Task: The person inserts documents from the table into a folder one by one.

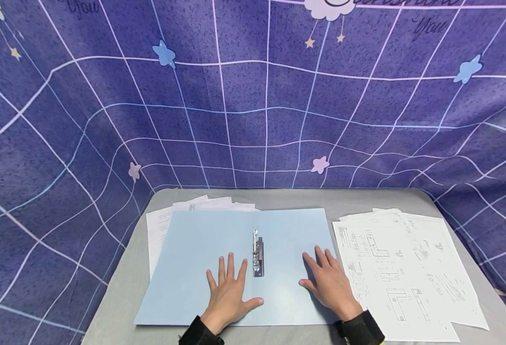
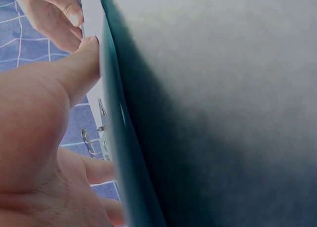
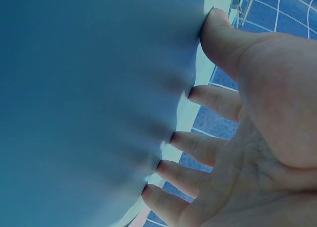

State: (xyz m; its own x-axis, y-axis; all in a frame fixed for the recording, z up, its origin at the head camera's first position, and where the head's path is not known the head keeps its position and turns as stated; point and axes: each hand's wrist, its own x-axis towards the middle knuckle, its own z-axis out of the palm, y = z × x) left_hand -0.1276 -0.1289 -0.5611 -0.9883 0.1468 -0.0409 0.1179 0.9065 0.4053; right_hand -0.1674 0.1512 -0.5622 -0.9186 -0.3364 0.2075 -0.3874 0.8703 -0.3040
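A light blue file folder (image 1: 205,239) lies spread flat on the grey table, a metal clip (image 1: 258,256) standing along its middle. My left hand (image 1: 229,294) rests on the left panel near the front edge, fingers straight and spread, thumb pointing toward the fold. On the right panel is my right hand (image 1: 331,286), its fingers extended and slanting up to the left. The right wrist view shows the right hand's fingertips (image 3: 200,96) touching the blue surface. In the left wrist view, the left thumb (image 2: 86,59) meets the folder. Neither hand grips anything.
Printed sheets (image 1: 155,235) stick out from under the folder at the back left. A fanned stack of technical drawings (image 1: 391,292) lies to the right, partly behind the right wrist. A purple patterned cloth (image 1: 244,129) hangs around the grey table (image 1: 115,306).
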